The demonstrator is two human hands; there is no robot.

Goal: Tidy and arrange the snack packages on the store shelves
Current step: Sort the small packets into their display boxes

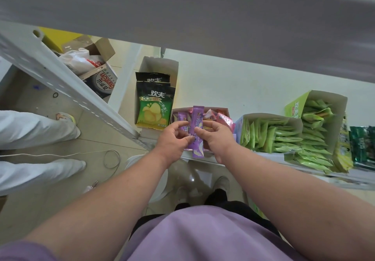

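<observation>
Purple packet: a long purple stick packet (196, 133) is held upright between both hands over the front edge of the shelf (253, 82), its lower end hanging past that edge.
Left hand: the left hand (174, 142) pinches the packet's left side, fingers (181, 125) curled round it.
Right hand: the right hand (216, 139) grips the right side, thumb across the front.
Open box: the pink-and-purple box (222, 111) sits at the front edge, just behind the hands, with packets leaning at odd angles.
Risk, slip: the packet looks glossy and the hold is light, so it could slide out and drop to the floor (nothing is under its lower end).
Risk, crowding: pushing it in among the tilted packets may tip neighbours forward over the low box wall.
Risk, neighbours: the chip bags (154, 108) on the left and the green-packet boxes (269, 135) on the right stand close by; an elbow swing might nudge them.
</observation>
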